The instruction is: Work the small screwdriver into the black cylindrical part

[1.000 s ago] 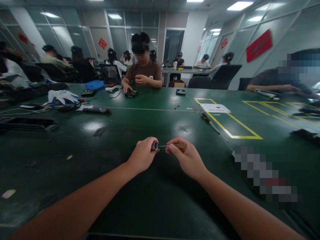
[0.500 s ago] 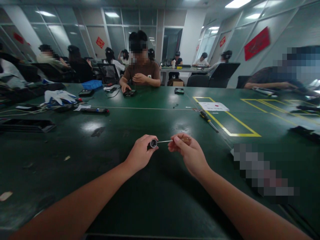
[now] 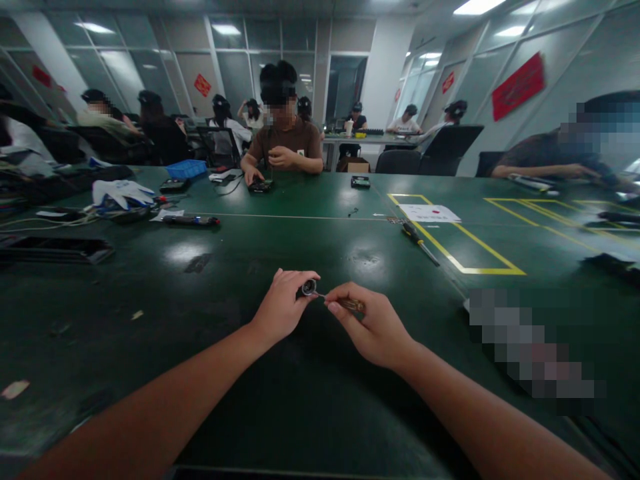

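Note:
My left hand (image 3: 283, 301) is closed around a small dark cylindrical part (image 3: 309, 287), whose round, hollow end with a light rim faces me. In my right hand (image 3: 373, 320) is a small screwdriver (image 3: 353, 305) with a brownish handle, pinched between thumb and fingers. Its thin metal shaft points left and its tip is at the rim of the cylinder; whether it goes inside I cannot tell. Both hands are held above the green table (image 3: 310, 413), close together.
Beyond my hands to the right lies a yellow-and-black screwdriver (image 3: 419, 241) beside yellow tape (image 3: 493, 271). Further left are a pen-shaped tool (image 3: 191, 221), white gloves (image 3: 123, 195), a blue basket (image 3: 186, 169) and a black tray (image 3: 55, 249). A person (image 3: 283, 143) works opposite.
My right hand has moved left and slightly down, bringing the screwdriver's handle closer to the cylinder, with less shaft showing. The left hand holds almost the same position.

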The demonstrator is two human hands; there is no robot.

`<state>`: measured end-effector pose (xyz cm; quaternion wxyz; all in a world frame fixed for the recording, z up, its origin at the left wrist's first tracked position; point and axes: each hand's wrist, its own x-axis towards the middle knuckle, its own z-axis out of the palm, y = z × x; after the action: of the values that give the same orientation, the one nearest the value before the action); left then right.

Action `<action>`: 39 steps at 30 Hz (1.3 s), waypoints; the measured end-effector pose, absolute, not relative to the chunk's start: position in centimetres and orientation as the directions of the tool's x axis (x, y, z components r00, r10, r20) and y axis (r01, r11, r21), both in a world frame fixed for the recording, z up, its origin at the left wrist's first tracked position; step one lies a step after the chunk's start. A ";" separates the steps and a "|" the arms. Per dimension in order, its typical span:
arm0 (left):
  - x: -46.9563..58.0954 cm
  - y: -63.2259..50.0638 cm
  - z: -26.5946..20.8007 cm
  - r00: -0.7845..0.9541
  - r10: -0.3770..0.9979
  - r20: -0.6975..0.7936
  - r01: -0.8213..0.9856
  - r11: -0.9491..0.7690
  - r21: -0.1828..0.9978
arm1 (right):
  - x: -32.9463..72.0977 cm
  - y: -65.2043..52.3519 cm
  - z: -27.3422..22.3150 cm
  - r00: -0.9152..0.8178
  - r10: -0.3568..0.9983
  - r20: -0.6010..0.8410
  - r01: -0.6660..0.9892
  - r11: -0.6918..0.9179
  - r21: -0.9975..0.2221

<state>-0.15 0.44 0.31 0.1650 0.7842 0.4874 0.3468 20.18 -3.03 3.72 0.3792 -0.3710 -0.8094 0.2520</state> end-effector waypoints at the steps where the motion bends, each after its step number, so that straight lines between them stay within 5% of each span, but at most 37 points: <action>1: -0.2 0.5 0.3 0.282 0.878 0.386 0.648 -0.472 0.598 | 20.2 -3.1 3.7 -0.451 0.776 0.440 0.431 0.621 -0.654; 6: -0.1 0.5 0.0 0.255 0.887 0.386 0.637 -0.454 0.623 | 20.5 -2.8 3.6 -0.437 0.764 0.475 0.498 0.645 -0.579; 12: 0.0 0.4 -0.2 0.213 0.908 0.361 0.623 -0.411 0.666 | 20.6 -2.9 3.9 -0.360 0.804 0.473 0.488 0.594 -0.639; 39: 0.0 0.8 -0.7 0.268 0.900 0.344 0.644 -0.433 0.631 | 20.5 -3.0 3.6 -0.470 0.724 0.505 0.536 0.688 -0.489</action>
<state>0.02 0.78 -0.69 0.1867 0.7741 0.4988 0.3423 20.53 -2.97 3.56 0.3561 -0.3719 -0.8470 0.1322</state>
